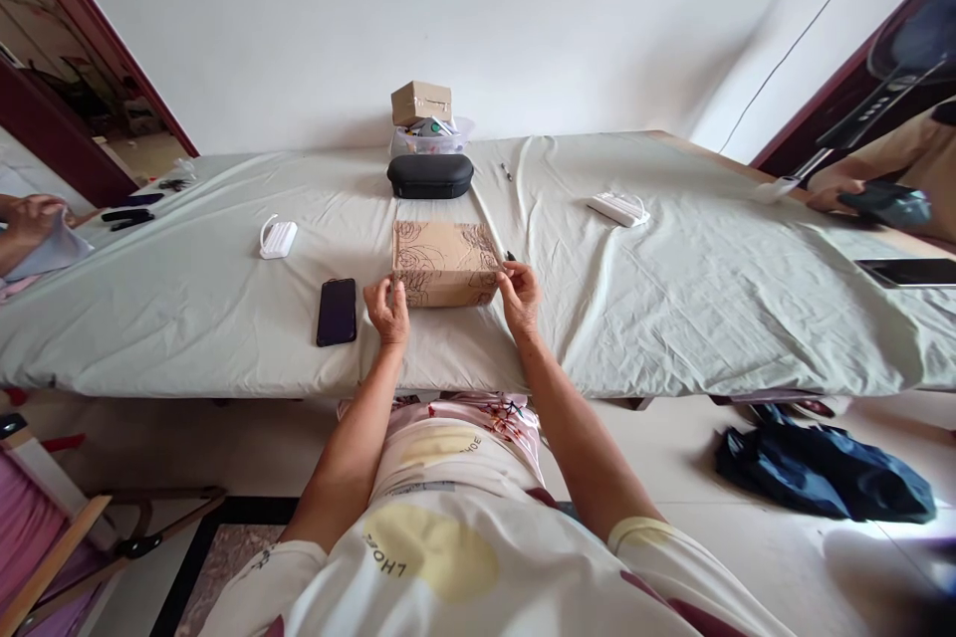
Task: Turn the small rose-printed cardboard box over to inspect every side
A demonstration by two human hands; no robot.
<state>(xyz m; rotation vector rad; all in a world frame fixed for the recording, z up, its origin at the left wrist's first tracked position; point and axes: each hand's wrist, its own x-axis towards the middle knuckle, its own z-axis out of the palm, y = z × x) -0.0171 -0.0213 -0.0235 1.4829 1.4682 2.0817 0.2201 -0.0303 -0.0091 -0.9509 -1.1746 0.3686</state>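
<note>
Patterned box (440, 249): the centre of my clock, with 12 towards the wall (299, 30); it rests on the pale green tablecloth (224, 318), square in front of me, probably so both arms reach it evenly.
Left hand (386, 312): at 8 o'clock, thumb and curled fingers closed on the box's near left corner; I read it as a steadying hold.
Right hand (521, 297): at 4 o'clock, thumb and fingertips pinched on the near right corner, mirroring the left, which I judge guards against the box swivelling.
Dark tip (511, 257): pokes up past my right fingers; I cannot tell whether it belongs to something in that hand or lies behind it.
Phone (336, 312): between 8 and 9, just outside my left hand, likely set aside to leave the box room.
White strapped blocks: one (280, 239) at 9, the other (618, 209) between 2 and 3, both well apart from my hands.
Black case (430, 176): at 12, beyond the box; behind it a plastic tub (463, 134) carries a small carton (422, 103), stacked perhaps to save space.
Slim pen (507, 172): at 1, lying loose, out of my grip.
</note>
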